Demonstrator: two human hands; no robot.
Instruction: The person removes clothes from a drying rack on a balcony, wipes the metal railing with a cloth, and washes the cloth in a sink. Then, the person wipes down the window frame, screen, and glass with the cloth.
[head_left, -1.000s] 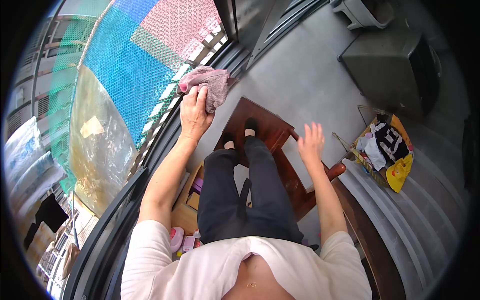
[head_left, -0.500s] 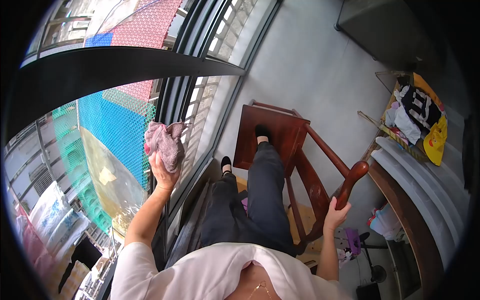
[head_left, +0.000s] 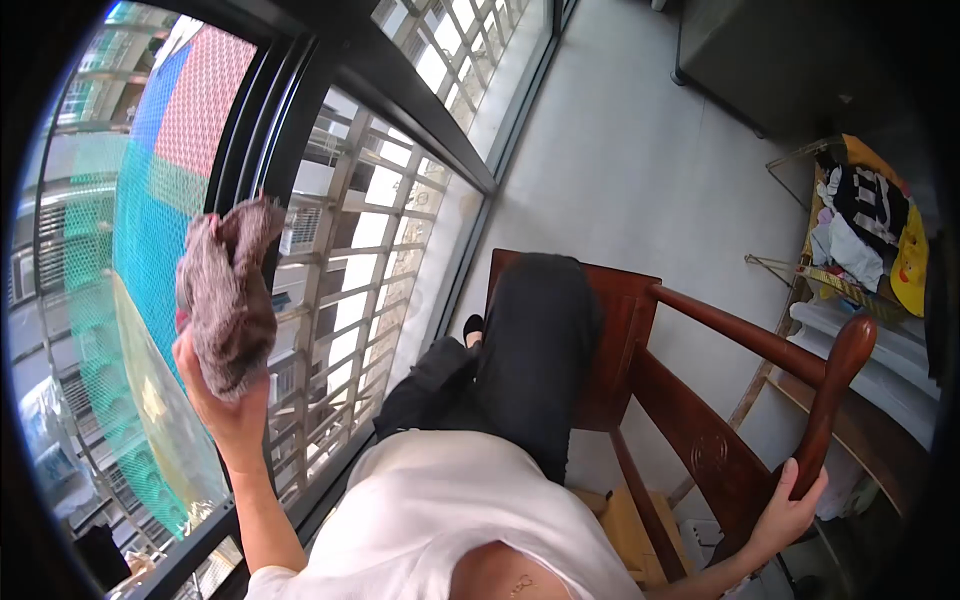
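My left hand (head_left: 225, 400) is raised at the left, its fingers closed on a bunched pinkish-brown cloth (head_left: 228, 300) beside the dark window frame (head_left: 285, 120). At the lower right, my right hand (head_left: 785, 515) is wrapped round the curved end post of a red-brown wooden chair (head_left: 725, 460). One knee in dark trousers (head_left: 540, 340) covers part of the chair's seat. A foot in a black shoe (head_left: 473, 328) shows lower down, beside the window side.
Metal bars (head_left: 370, 220) and coloured netting (head_left: 200, 110) stand beyond the window. A basket of clothes (head_left: 870, 230) is at the right, below a dark boxy appliance (head_left: 760, 60). A small light wooden piece (head_left: 630, 530) sits beneath the chair.
My left hand has moved left with the cloth. My right hand, empty at first, took hold of the chair. One foot left the seat, and the view has dropped closer to the chair.
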